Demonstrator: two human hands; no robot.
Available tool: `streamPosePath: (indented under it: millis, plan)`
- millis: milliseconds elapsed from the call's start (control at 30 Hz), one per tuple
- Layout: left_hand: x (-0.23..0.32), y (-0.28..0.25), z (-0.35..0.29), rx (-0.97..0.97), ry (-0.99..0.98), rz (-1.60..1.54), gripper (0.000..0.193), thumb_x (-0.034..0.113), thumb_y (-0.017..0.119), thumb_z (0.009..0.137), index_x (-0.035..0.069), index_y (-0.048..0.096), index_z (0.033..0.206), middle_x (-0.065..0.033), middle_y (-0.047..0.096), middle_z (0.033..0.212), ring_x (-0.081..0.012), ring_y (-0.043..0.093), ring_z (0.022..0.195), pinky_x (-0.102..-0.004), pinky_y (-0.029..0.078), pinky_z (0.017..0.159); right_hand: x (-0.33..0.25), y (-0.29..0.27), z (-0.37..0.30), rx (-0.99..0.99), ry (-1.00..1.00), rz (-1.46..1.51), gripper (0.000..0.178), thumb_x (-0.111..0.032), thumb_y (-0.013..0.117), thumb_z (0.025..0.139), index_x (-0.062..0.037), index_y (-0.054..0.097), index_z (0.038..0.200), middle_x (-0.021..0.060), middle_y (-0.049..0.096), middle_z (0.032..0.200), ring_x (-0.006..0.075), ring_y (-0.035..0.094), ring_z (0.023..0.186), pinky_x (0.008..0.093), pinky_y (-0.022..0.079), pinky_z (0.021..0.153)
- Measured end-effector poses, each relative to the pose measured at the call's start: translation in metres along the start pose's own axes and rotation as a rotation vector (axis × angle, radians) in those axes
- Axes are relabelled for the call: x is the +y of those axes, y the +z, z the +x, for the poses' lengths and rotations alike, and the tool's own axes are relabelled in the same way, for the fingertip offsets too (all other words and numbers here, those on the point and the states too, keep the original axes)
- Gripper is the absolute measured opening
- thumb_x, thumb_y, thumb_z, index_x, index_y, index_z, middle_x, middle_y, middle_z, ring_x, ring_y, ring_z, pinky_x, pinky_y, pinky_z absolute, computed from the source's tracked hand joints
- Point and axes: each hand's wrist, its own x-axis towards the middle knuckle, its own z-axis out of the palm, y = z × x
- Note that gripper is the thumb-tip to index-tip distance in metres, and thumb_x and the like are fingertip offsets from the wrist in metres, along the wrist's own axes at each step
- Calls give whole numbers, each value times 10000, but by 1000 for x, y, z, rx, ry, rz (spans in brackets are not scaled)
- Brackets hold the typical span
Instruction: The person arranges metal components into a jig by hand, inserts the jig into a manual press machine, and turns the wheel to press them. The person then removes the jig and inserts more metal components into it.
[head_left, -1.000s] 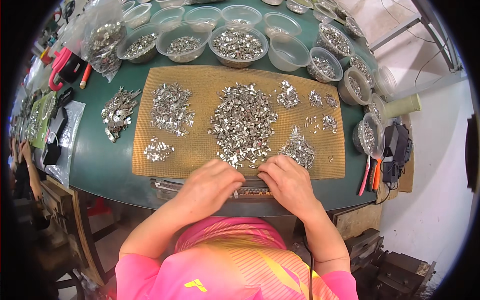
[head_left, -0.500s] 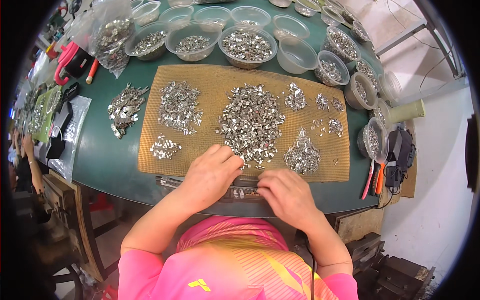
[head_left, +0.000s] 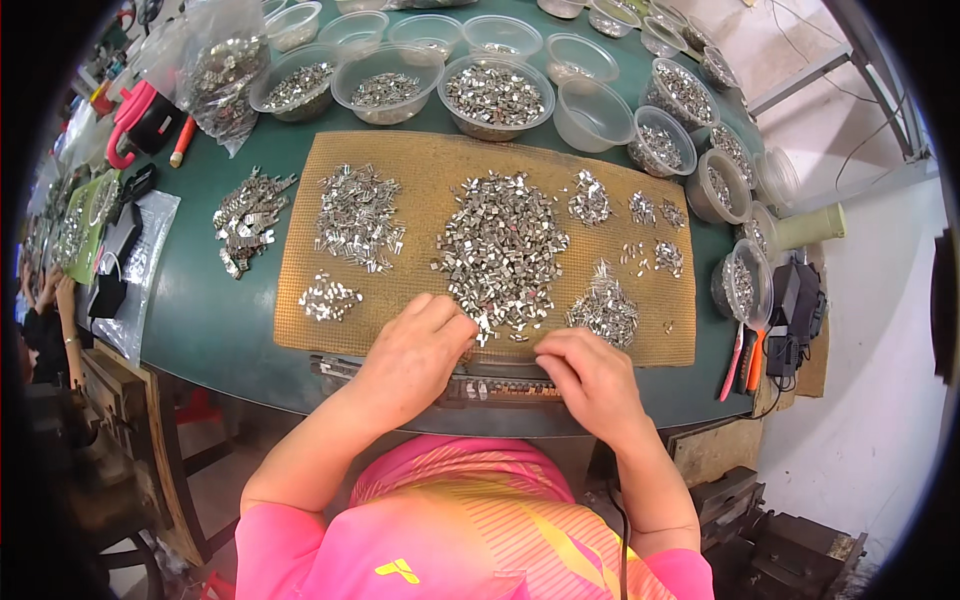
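A large pile of small silvery metal pieces (head_left: 500, 245) lies on the tan ridged mat (head_left: 430, 148). My left hand (head_left: 420, 345) is at the pile's near edge, fingers bent together and their tips mostly hidden. Along the table's front edge runs a long dark rail (head_left: 500, 390) with a row of small metal and brownish pieces in it. Over its right part is my right hand (head_left: 592, 375), thumb and forefinger drawn close together. Whatever either hand pinches is too small or hidden to make out. Just beyond my right hand is a smaller heap of slim metal pieces (head_left: 604, 308).
More sorted heaps (head_left: 358, 215) lie on the mat. Dark linked metal strips (head_left: 250, 220) rest left of it. Clear plastic bowls (head_left: 495, 95) of metal parts line the back and right. Pliers (head_left: 745, 360) lie at the right edge. Another person's hands (head_left: 62, 290) show far left.
My right hand has moved right along the rail, uncovering more of the row of pieces. My left hand has drawn slightly left, away from it.
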Motion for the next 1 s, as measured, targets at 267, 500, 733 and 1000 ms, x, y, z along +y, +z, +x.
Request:
streamPosePath:
  millis: [267,500,733,1000]
  plan:
    - [-2,0,1,51,0,-44,118,29,728,855,50,669,955,-96,623,917,-317,608,885,-415,508,774,2,9,10,6,13,-171,121,-123,741,899,-88,699,1007,49,682,919,252,700,809,365,563,677]
    - [-3,-2,-1,80,-19,-102,110,49,734,863,57,677,957,-91,634,908,-315,619,883,-413,510,771,-6,8,17,-62,-9,-253,104,-117,746,878,-91,655,920,48,602,879,250,669,785,368,551,668]
    - [-1,-9,-3,49,-15,-139,112,60,742,862,66,689,960,-84,640,907,-306,618,878,-409,509,765,-9,5,13,-65,-23,-233,122,-69,735,880,-77,669,982,51,665,933,262,688,814,375,551,677]
    - [6,-10,-14,-6,12,-188,128,88,748,858,69,705,977,-66,637,923,-286,611,896,-397,516,778,-30,14,6,-115,-196,-94,193,-39,750,836,-48,662,1008,79,692,1029,269,677,914,384,530,797]
